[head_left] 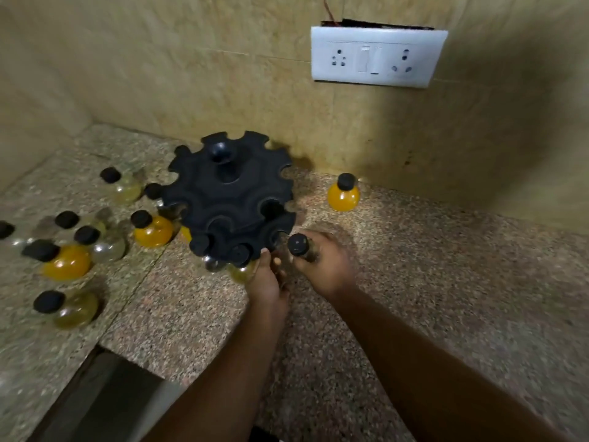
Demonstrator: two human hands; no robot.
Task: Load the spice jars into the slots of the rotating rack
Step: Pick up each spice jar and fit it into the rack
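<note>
A black rotating rack (231,194) with notched slots stands on the granite counter near the back wall. Two black-capped jars (240,253) sit in its front lower slots. My left hand (266,283) touches the rack's front rim with its fingertips. Just right of that rim, my right hand (325,263) is closed around a clear spice jar with a black cap (298,245). Several round jars, some yellow-filled (153,229) and some clear (127,186), stand loose to the rack's left. One yellow jar (343,193) stands alone to the right.
A tiled wall runs close behind the rack, with a white socket panel (377,57) above. The counter's (446,282) left side wall closes off the corner. A dark gap (95,397) cuts into the counter at the front left.
</note>
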